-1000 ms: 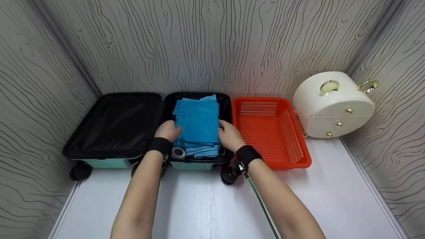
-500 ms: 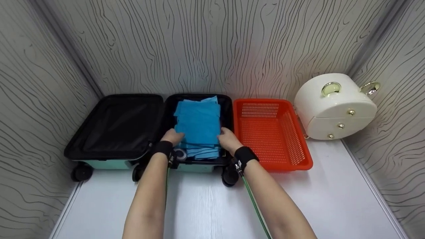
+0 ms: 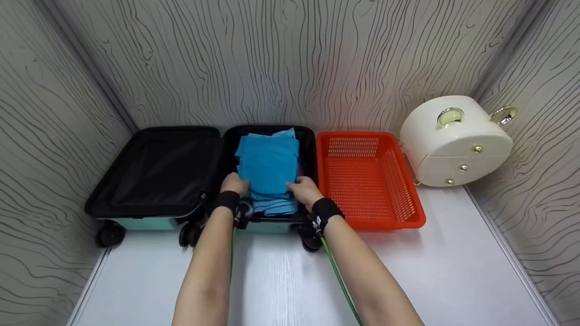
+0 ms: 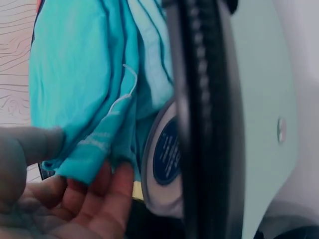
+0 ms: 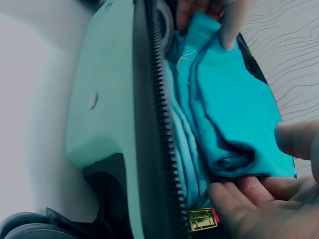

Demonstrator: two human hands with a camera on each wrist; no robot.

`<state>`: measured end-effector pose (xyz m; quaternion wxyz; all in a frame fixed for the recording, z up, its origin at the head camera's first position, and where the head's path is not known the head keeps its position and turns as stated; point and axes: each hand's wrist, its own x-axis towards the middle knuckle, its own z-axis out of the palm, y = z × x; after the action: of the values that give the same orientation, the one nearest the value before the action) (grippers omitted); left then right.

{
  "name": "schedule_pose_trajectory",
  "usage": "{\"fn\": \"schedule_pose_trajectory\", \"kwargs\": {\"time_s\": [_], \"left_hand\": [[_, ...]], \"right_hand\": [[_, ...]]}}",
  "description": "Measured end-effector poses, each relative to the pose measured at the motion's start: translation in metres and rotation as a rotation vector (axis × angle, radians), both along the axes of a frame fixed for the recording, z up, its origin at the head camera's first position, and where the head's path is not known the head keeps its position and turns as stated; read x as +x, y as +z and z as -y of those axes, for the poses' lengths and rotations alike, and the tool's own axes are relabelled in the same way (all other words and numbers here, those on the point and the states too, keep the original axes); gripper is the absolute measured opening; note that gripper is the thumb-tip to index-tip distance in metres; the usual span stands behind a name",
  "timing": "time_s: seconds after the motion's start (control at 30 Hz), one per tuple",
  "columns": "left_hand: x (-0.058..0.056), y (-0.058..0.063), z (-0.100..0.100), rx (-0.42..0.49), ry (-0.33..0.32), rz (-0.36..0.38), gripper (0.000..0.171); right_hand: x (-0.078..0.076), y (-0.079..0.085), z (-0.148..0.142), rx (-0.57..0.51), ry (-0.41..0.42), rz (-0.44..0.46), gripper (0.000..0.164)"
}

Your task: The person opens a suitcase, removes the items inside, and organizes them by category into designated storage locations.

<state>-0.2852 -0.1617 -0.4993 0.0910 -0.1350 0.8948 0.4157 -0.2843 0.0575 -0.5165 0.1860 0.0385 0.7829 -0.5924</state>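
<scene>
A folded blue garment (image 3: 269,158) lies on a stack of other folded blue cloth (image 3: 276,207) inside the right half of an open mint-green suitcase (image 3: 265,227). My left hand (image 3: 234,184) pinches its near left corner, thumb on top and fingers beneath, as the left wrist view shows. At the near right edge, my right hand (image 3: 306,190) holds the garment with fingers tucked under the fold and thumb above. Close to the left hand sits a round pale case with a blue label (image 4: 167,154). A small gold-coloured piece (image 5: 203,219) shows beside the right fingers.
The suitcase's black-lined other half (image 3: 167,170) lies open on the left. A red plastic basket (image 3: 362,190) stands right of the suitcase, with a white rounded case (image 3: 457,145) with gold knobs beyond it. Black wheels (image 3: 111,234) stick out at the front. Patterned walls enclose the table.
Both hands have come down along the garment's sides toward its near edge. The right hand has also moved inward onto the cloth. The basket and white case stay put.
</scene>
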Motion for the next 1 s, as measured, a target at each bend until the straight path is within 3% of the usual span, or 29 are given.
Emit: {"fn": "schedule_pose_trajectory", "kwargs": {"time_s": [0.13,0.33,0.43,0.57,1.0], "left_hand": [[0.002,0.001,-0.004,0.017,0.001,-0.042,0.009],[-0.002,0.006,-0.009,0.034,-0.055,-0.065,0.023],[-0.002,0.011,-0.008,0.023,-0.072,-0.049,0.009],[0.002,0.016,-0.007,0.026,-0.09,-0.023,0.043],[-0.002,0.005,-0.009,0.051,-0.038,0.027,0.045]], "right_hand": [[0.001,-0.003,0.005,-0.028,-0.055,-0.006,0.062],[-0.001,-0.004,0.006,-0.106,-0.153,-0.005,0.059],[-0.003,-0.003,0.004,-0.084,-0.151,-0.024,0.062],[-0.004,0.0,0.002,-0.032,-0.136,-0.035,0.065],[0.002,0.0,0.004,0.019,-0.102,-0.07,0.06]]}}
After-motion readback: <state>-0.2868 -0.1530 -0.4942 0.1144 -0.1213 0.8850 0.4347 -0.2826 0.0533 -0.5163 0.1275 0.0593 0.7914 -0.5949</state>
